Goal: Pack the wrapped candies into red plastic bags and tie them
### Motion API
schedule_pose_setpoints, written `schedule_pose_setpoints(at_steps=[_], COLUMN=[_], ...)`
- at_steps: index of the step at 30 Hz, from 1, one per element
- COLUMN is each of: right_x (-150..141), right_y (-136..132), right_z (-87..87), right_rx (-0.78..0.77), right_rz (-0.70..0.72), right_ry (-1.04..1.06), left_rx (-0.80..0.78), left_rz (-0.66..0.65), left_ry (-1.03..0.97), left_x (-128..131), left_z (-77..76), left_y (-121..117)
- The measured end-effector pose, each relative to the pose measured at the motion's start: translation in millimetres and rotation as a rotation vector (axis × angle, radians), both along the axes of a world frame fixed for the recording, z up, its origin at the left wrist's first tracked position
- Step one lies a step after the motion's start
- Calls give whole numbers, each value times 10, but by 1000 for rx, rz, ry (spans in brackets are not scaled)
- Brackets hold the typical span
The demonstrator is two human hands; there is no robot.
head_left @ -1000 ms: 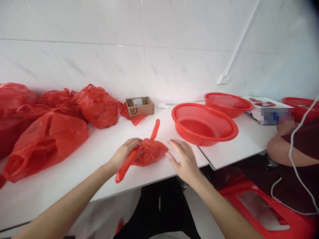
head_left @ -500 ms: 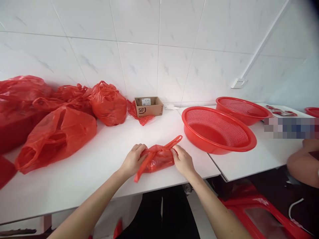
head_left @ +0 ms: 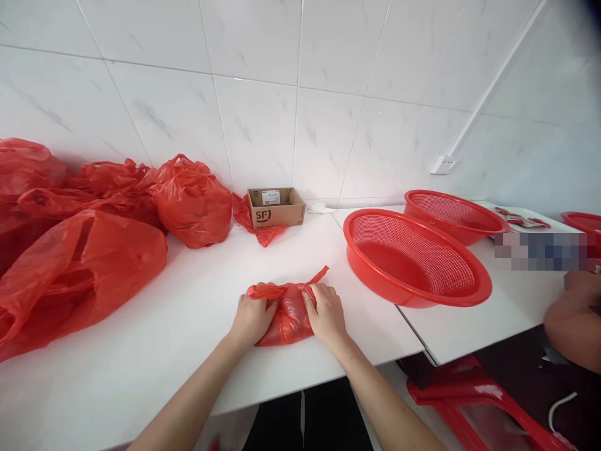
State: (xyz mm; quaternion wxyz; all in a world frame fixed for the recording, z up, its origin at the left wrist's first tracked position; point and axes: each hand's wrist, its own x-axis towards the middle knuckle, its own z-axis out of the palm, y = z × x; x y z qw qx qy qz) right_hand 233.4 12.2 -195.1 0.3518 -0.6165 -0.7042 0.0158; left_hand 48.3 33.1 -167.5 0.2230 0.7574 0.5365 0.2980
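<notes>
A small red plastic bag [head_left: 290,316], bunched around contents I cannot make out, rests on the white table [head_left: 188,326] in front of me. My left hand [head_left: 253,316] is closed on the bag's left side, where a folded strip of plastic lies over the fingers. On the right side, my right hand [head_left: 326,310] grips the gathered plastic, thumb toward the middle. One twisted end of the bag sticks up between the hands toward the upper right.
Two red plastic baskets [head_left: 417,300] stand to the right. Several stuffed red bags [head_left: 192,207] fill the left side. A small cardboard box [head_left: 279,216] sits by the wall. Another person's arm [head_left: 573,319] and a red stool [head_left: 469,394] are at the right.
Both hands have shifted slightly left and closer together on the bag. The bag's loose strip, hanging toward me before, now lies over my left fingers. The view has tilted a little.
</notes>
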Motion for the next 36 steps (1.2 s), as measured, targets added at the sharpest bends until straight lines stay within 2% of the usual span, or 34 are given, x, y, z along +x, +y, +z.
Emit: schedule_pose_setpoints(at_steps=[4, 7, 12, 15, 18, 20, 24, 29, 32, 36], right_x=[27, 32, 137, 258, 316, 295, 173, 37, -8, 11], right_y=[18, -14, -9, 85, 223, 318, 522, 731, 769, 712], right_z=[16, 58, 157, 255, 354, 386, 332, 180, 112, 109], right_rx=[-40, -54, -217, -340, -520, -569, -478, -330, -286, -258], right_rz=[12, 29, 162, 274, 348, 343, 248, 93, 52, 64], right_ry=[51, 160, 372, 590, 831, 924, 1001, 1115, 1131, 1165], left_rx=[21, 54, 137, 142, 104, 83, 82, 98, 87, 86], left_rz=[46, 52, -85, -190, -196, -174, -155, -4, 37, 53], left_ry=[32, 31, 69, 83, 50, 18, -7, 4, 28, 47], left_x=[9, -25, -86, -52, 21, 66, 81, -56, -142, -191], left_z=[-98, -101, 108, 246, 311, 328, 322, 179, 105, 138], left_y=[17, -21, -188, -318, -414, -460, -529, -656, -772, -807])
